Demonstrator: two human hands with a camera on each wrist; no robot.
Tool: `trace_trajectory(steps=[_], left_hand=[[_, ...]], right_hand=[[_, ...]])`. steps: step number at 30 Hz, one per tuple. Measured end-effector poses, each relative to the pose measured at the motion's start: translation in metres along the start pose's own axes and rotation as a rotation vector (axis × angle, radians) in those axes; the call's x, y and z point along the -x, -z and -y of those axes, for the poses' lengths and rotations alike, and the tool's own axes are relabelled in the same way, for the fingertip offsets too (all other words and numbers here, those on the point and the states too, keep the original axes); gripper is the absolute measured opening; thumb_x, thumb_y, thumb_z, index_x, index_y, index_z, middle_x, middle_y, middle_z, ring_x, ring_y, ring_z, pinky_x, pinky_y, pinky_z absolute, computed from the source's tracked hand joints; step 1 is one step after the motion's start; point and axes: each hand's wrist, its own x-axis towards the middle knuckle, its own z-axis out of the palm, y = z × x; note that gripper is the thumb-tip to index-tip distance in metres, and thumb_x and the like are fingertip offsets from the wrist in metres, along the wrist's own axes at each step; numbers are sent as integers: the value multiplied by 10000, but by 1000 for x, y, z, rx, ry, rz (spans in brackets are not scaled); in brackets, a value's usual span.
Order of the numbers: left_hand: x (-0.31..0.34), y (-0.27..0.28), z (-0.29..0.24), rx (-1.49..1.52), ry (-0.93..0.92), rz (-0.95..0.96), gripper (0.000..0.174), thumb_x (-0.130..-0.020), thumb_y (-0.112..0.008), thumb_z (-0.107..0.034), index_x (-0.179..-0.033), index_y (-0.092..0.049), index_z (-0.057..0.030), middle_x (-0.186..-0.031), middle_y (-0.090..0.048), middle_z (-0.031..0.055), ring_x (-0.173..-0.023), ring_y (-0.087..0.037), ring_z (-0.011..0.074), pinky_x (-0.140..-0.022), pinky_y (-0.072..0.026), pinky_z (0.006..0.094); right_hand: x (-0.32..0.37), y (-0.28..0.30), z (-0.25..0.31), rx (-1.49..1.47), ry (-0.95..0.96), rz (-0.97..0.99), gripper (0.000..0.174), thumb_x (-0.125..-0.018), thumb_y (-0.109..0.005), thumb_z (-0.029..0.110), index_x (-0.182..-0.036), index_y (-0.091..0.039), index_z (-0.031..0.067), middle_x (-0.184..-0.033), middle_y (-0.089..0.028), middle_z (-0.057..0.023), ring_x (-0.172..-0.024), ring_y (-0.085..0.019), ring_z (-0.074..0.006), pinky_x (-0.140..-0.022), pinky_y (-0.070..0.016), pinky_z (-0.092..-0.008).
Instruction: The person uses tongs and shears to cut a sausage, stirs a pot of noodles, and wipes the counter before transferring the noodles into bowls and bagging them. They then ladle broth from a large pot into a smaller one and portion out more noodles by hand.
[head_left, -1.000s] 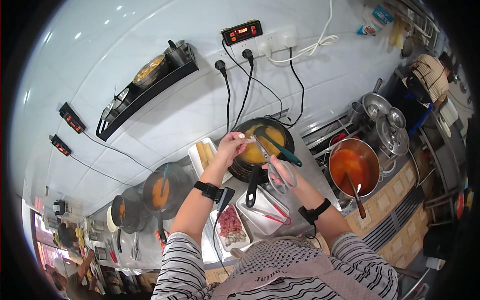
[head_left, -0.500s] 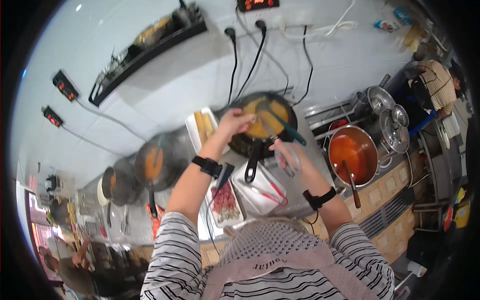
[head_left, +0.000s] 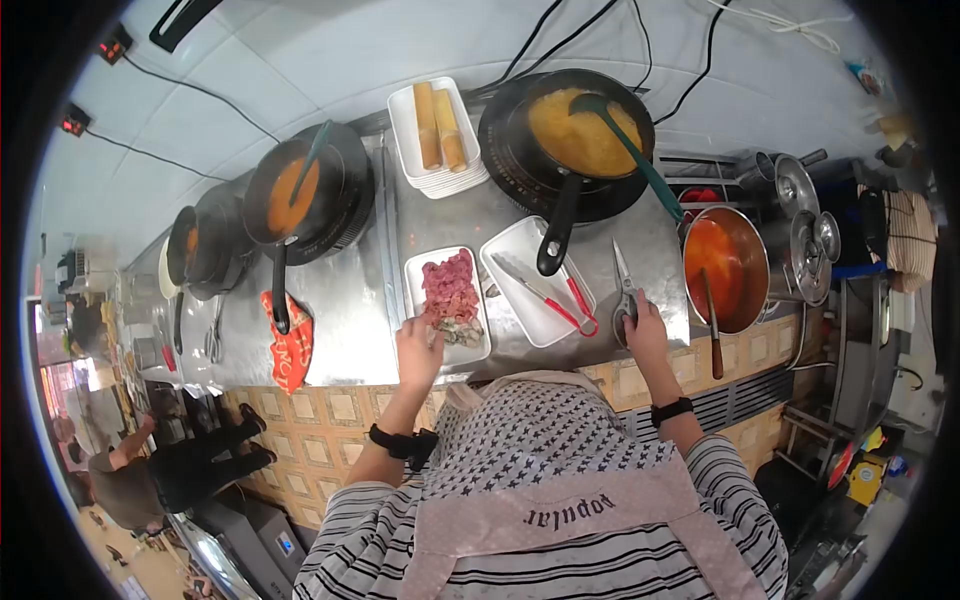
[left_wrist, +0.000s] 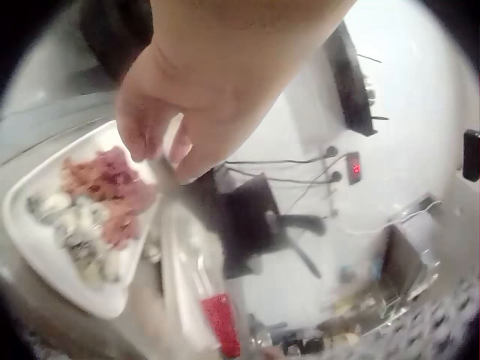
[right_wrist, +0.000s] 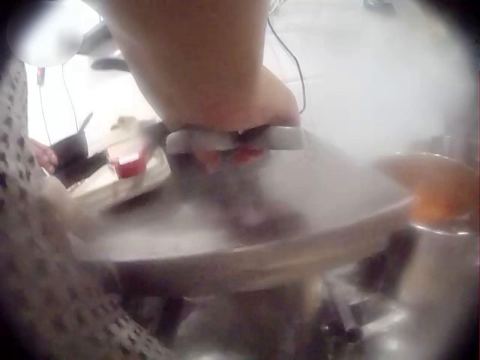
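Over the near-left side of a white tray (head_left: 484, 346) is my left hand (head_left: 420, 352), its fingers bent down beside red meat pieces (head_left: 449, 285) and greyish-white pieces (head_left: 462, 333). In the left wrist view, the fingertips of the left hand (left_wrist: 187, 112) are close together with a blurred grey shape at them; whether they pinch it I cannot tell. Grey-handled scissors (head_left: 623, 270) point away from me at the counter's right part, and my right hand (head_left: 648, 328) grips their handles. The right wrist view shows the right hand (right_wrist: 247, 101) over the blurred grey handles (right_wrist: 274, 138).
A wok of yellow liquid (head_left: 570, 135) with a green spatula (head_left: 640, 165) stands at the back. Red-handled tongs (head_left: 550, 299) lie in a second white tray (head_left: 530, 325). A pot of red soup (head_left: 725, 262) is at right, pans (head_left: 335, 190) at left. Someone (head_left: 130, 485) stands far left.
Both hands have come down from above the wok, the left to the meat tray, the right with the scissors to the counter's right part. The head view has tilted down.
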Motion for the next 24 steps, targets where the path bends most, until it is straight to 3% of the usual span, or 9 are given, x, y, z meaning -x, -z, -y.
trace_trajectory(steps=[4,7,8,12,15,16,20,22,24], left_hand=[[-25,-29,-33,-70,-354,-17,417,-691,-695,-144,-1081,-577,-55,-1057,-546,116,-1039,-474,315,-896,-374,420],[-51,-53,-51,-189,-393,-12,463,-670,-703,-192,-1089,-569,-46,-1121,-517,91,-1127,-415,307,-950,-320,440],[-60,-58,-54,-212,-405,-1,472,-665,-703,-202,-1087,-567,-42,-1138,-508,89,-1148,-400,307,-964,-306,445],[-81,-78,-51,-316,-426,86,445,-670,-678,-215,-1066,-567,-44,-1112,-539,87,-1169,-401,289,-987,-290,445],[-82,-77,-50,-318,-465,154,355,-715,-617,-194,-1044,-577,-67,-1074,-565,89,-1155,-423,282,-991,-294,432],[-77,-73,-47,-274,-501,177,346,-716,-612,-174,-1044,-575,-69,-1058,-571,91,-1148,-430,287,-984,-304,427],[-69,-13,-34,38,-477,38,361,-715,-612,-110,-1070,-570,-68,-1044,-576,113,-1107,-465,305,-945,-341,420],[-54,3,-5,-34,-226,-159,366,-741,-611,-90,-1098,-552,-32,-1055,-566,149,-1074,-490,337,-889,-384,441],[-36,-9,46,46,15,-22,366,-760,-621,-116,-1102,-543,-14,-1014,-580,170,-977,-542,362,-819,-425,438]], right_hand=[[-4,13,35,313,245,-252,458,-756,-642,155,-1188,-529,52,-965,-583,-188,-848,-577,-341,-716,-479,-400],[-5,13,54,-49,394,-167,271,-771,-619,167,-1012,-609,43,-868,-599,-157,-783,-588,-310,-670,-480,-378],[7,30,86,-317,206,135,179,-778,-612,179,-881,-621,32,-784,-604,-138,-724,-593,-298,-658,-478,-382],[25,13,137,-289,567,724,268,-792,-604,159,-1019,-603,18,-893,-625,-179,-773,-607,-322,-700,-487,-382],[33,-32,147,-416,705,470,376,-807,-575,150,-1140,-530,-19,-1031,-597,-209,-885,-597,-347,-769,-486,-398],[33,-35,148,-342,602,582,435,-814,-543,115,-1207,-454,-51,-1097,-563,-231,-977,-565,-365,-854,-460,-410],[46,-54,168,-242,537,389,428,-788,-521,33,-1195,-456,-81,-1147,-515,-251,-1017,-531,-384,-852,-467,-389],[43,-60,185,-190,598,244,440,-775,-518,18,-1196,-454,-96,-1199,-474,-267,-1062,-502,-401,-862,-467,-395],[31,-77,205,51,644,83,467,-762,-524,28,-1210,-457,-86,-1231,-446,-270,-1052,-506,-386,-810,-494,-373]])
